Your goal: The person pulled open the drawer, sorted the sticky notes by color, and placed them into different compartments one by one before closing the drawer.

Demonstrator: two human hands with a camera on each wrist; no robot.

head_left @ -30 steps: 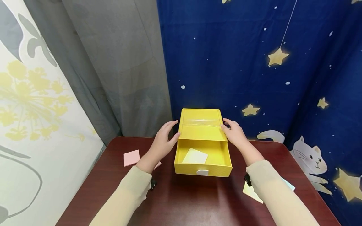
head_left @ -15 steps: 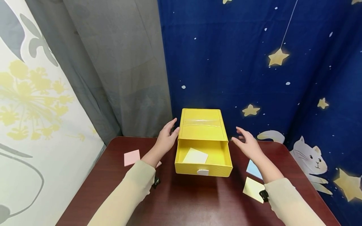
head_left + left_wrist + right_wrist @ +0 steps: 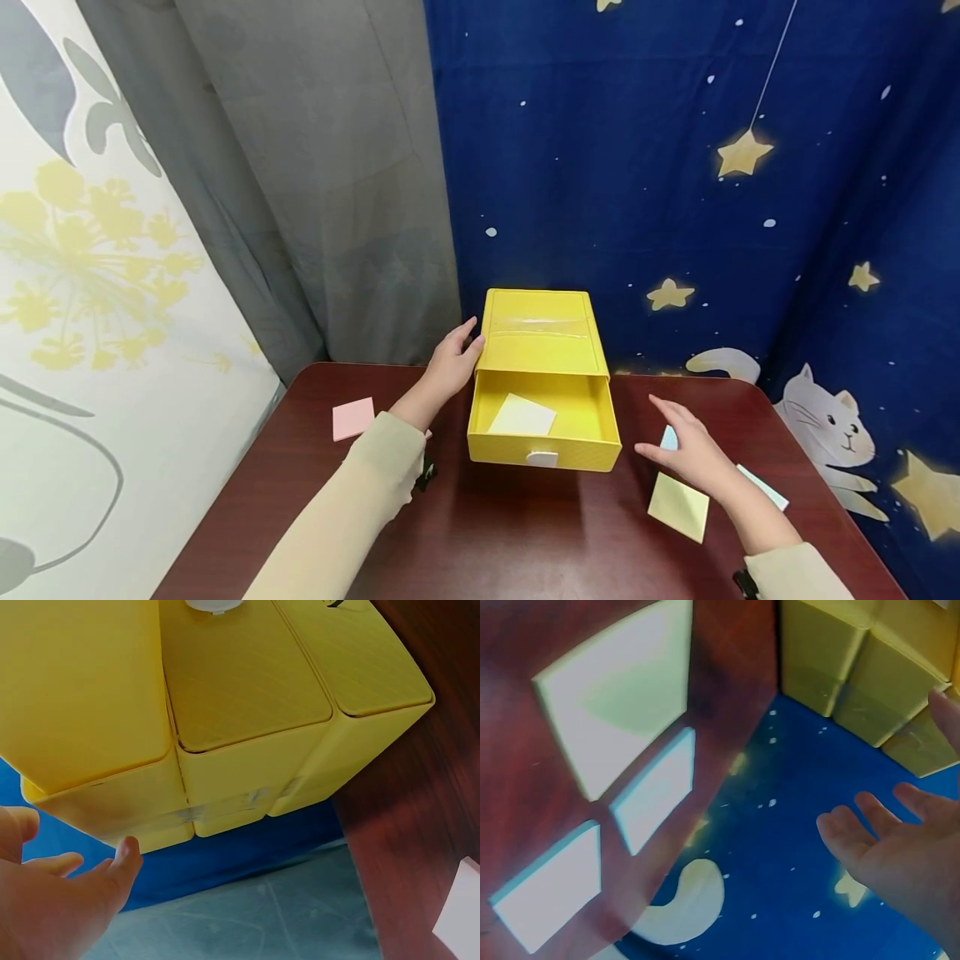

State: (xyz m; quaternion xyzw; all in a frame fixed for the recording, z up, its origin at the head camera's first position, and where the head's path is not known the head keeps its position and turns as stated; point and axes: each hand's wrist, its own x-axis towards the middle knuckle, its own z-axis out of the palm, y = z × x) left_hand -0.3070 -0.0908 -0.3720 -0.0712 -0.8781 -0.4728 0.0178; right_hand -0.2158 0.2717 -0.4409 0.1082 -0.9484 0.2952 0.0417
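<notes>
Plainly, the work stands partway, as far as the pictures show. The top drawer (image 3: 577,451) of a bright yellow plastic 3-tier box (image 3: 542,354) is pulled out, and 1 pale cream square paper pad (image 3: 522,416) lies inside it. The box sits toward the far edge of the dark red-brown wood-look bench (image 3: 525,537), its white tab pull (image 3: 542,459) facing the person.

Outside the drawer remain a pale yellow square pad (image 3: 679,507) and 2 light blue pads, 1 partly behind the right fingers (image 3: 669,438) and 1 beyond the right wrist (image 3: 762,488). On the left lies a square pink pad (image 3: 352,419); a small pink edge (image 3: 428,434) shows by the left forearm, mostly hidden. None of these is in the drawer, and the drawer is not yet closed.

The left hand (image 3: 452,367) has its fingers spread beside the box's left wall; whether they touch it is hard to tell. The right hand (image 3: 693,454) is also spread, holding nothing, above the bench near the yellow and blue pads.
</notes>
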